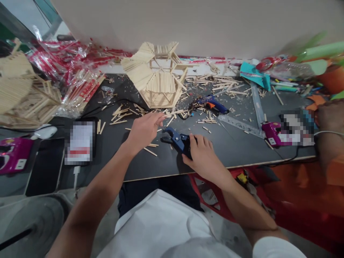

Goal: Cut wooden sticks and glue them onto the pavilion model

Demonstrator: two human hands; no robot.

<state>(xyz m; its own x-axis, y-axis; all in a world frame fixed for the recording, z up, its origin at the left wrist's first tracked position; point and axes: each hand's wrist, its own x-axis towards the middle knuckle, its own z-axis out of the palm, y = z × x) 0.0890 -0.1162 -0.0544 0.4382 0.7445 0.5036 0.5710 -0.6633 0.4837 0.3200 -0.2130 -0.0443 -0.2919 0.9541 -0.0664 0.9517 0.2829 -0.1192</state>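
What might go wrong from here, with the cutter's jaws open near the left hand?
The cutter, held in the right hand, could nick the left hand, which is close to its open jaws. The left hand might also bump the stick model just beyond it.

Model (161,82), far centre: bare pale wood, matt, with ribbed panels. Loose sticks (223,85), far right of centre: wood of like appearance, unvarnished in look. Cutter (176,139), centre: smooth blue head, metal or hard plastic (the two cannot be told apart here). Table top (236,150): dark grey, smooth and matt. Wrappers (59,57), far left: clear and red plastic film, crinkled, highly glossy. Glue gun (217,104): smooth blue and orange plastic. Ruler (242,126), right: clear plastic, slightly shiny. Purple case (16,154), left: glossy plastic. Shirt (161,218), near: matt white cloth, softly creased.
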